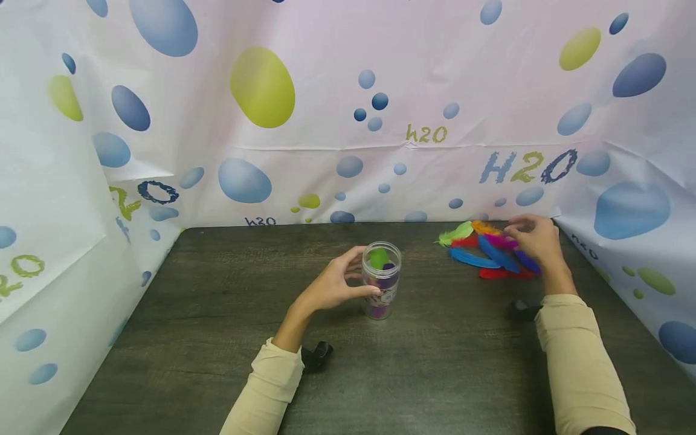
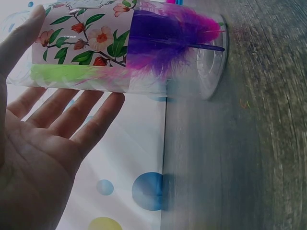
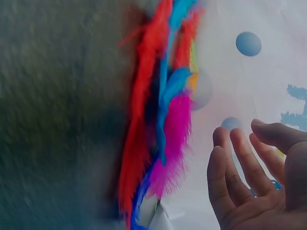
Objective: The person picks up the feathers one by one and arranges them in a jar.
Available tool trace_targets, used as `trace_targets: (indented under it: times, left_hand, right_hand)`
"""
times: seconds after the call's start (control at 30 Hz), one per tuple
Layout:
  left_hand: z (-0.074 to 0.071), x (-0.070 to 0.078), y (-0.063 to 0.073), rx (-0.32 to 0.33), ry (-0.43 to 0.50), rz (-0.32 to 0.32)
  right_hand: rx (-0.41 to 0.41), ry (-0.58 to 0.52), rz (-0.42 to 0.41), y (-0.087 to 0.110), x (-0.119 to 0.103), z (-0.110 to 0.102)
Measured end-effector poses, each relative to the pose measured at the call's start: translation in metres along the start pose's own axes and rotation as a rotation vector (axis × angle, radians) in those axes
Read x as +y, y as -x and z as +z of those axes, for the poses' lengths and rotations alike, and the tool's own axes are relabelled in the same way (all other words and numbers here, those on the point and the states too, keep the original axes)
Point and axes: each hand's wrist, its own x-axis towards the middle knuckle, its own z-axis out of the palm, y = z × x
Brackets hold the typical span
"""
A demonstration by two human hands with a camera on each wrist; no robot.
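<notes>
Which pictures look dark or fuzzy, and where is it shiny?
Head view: brightest, with pale glints on the clear jar; left wrist view: dimmer, the flowery label fairly crisp; right wrist view: dark and smeary over the tabletop, the bright feathers a little soft.

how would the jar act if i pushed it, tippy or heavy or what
The jar is taller than wide, so a high push would probably tip it. Only feathers show inside, so it's likely light for its size. Its smooth look suggests it may be slippery.
</notes>
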Motion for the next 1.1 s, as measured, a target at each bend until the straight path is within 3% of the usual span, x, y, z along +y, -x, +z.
trace_targets:
  times: [0.4,0.87,1.1]
  left_hand:
    - [0.001,0.0,0.0,-0.005,-0.001,-0.001]
    - [0.0,0.002,0.003,0.004,-0.001,0.0]
    - [0.001,0.001,0.002,0.003,0.003,0.002]
  right_hand:
    - [0.0,-0.005,0.082,-0.005,0.007,-0.013]
    - [0.016,0.097,0.189,-0.008,0.013,-0.017]
    - [-0.047,0.136,0.191,-0.009,0.019,-0.022]
